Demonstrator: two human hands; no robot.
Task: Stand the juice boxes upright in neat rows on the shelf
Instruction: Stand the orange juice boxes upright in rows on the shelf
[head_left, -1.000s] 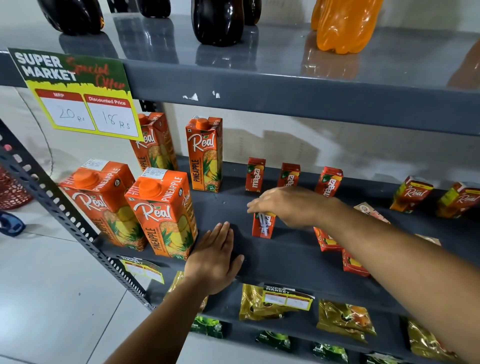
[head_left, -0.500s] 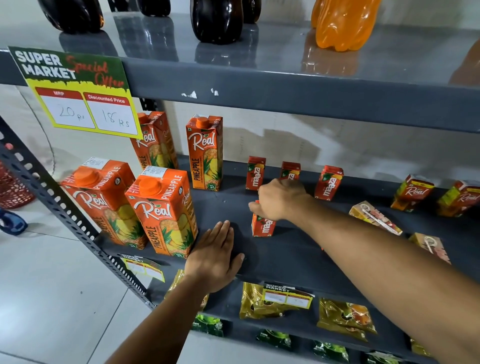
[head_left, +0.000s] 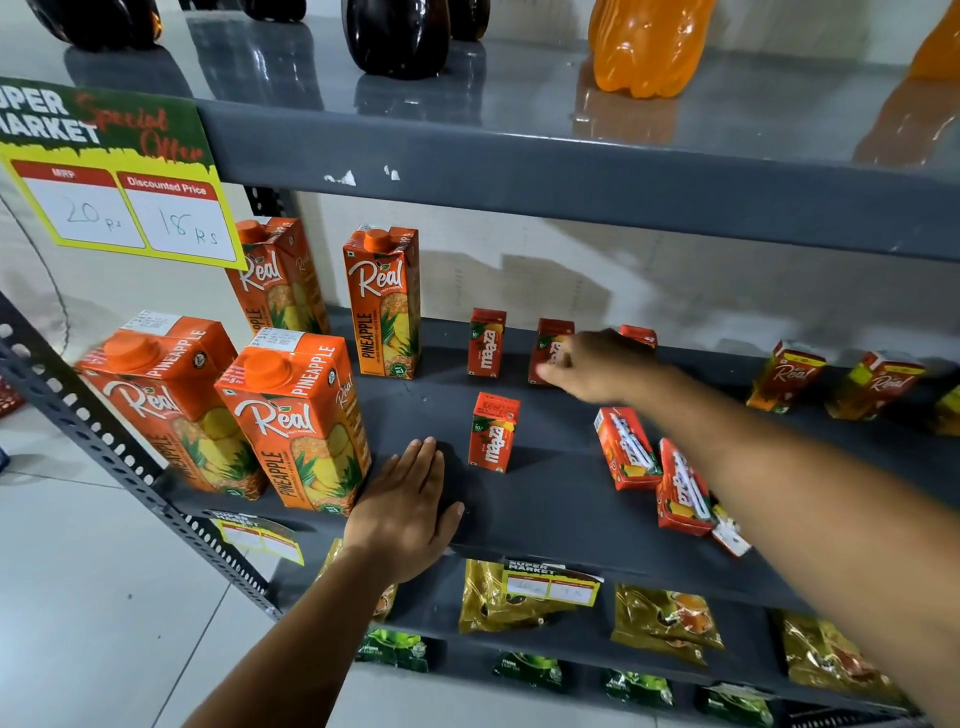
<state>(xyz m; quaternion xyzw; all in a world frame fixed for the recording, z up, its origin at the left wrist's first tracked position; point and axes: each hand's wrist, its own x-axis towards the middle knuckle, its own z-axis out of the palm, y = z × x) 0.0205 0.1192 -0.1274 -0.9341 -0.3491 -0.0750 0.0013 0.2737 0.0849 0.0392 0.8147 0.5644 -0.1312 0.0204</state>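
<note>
Left hand: the left hand (head_left: 402, 501) lay flat, palm down, on the front edge of the shelf (head_left: 550, 499), fingers straight and together, holding nothing; its forearm rose from the lower left.
Right hand: the right hand (head_left: 597, 366) reached far in toward the shelf's back edge, arm stretched out from the lower right, fingers loosely curled and blurred at the middle maaza box (head_left: 550, 348); I could not tell whether they gripped it.
Back row: three small maaza boxes stood upright along the back edge, the left maaza box (head_left: 487, 343) free, the third maaza box (head_left: 639, 335) mostly hidden behind the hand.
Front box: one lone maaza box (head_left: 493, 431) stood upright mid-shelf, apart from both hands.
Fallen boxes: two lying maaza boxes (head_left: 626, 449) lay on their sides toward the front edge, under the right forearm, touching one another.
Big cartons: four Real pineapple cartons (head_left: 296, 421) stood at the shelf's left end.
Right end: small Real boxes (head_left: 787, 376) sat tilted near the back edge.
</note>
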